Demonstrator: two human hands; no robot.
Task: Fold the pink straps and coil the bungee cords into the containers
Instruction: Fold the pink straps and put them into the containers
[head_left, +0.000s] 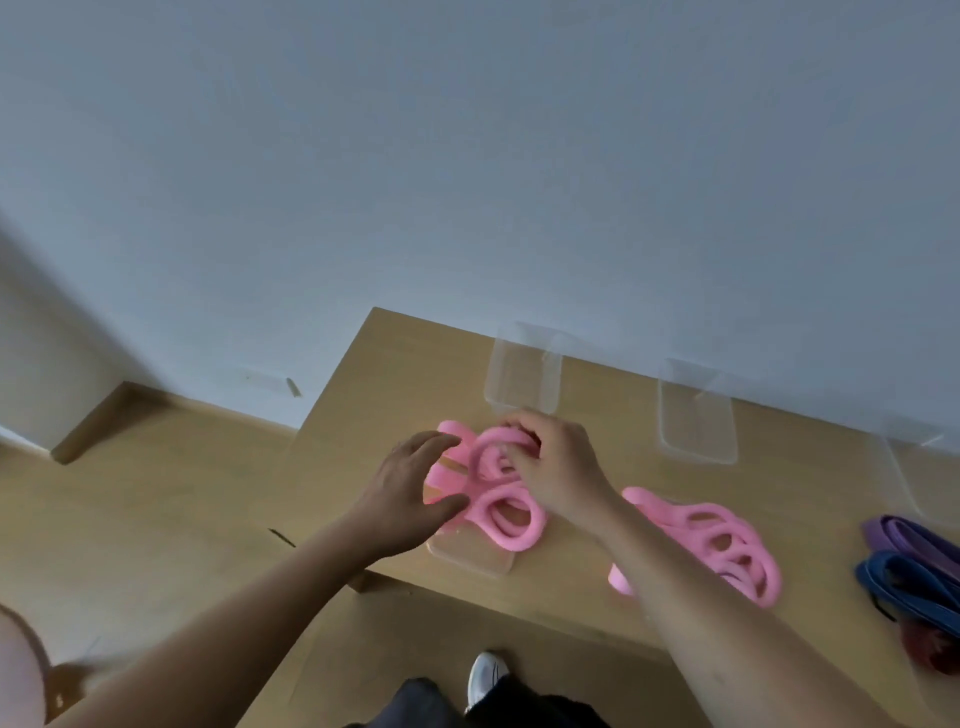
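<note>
Two hands tend a likely soft, floppy pink looped strap (506, 519) over a clear plastic container (467, 556): left hand (410, 493) open against it, right hand (556, 467) pinching a loop.

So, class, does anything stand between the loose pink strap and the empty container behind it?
Nothing visible does: only bare table lies between the loose pink strap and the empty container.
</note>
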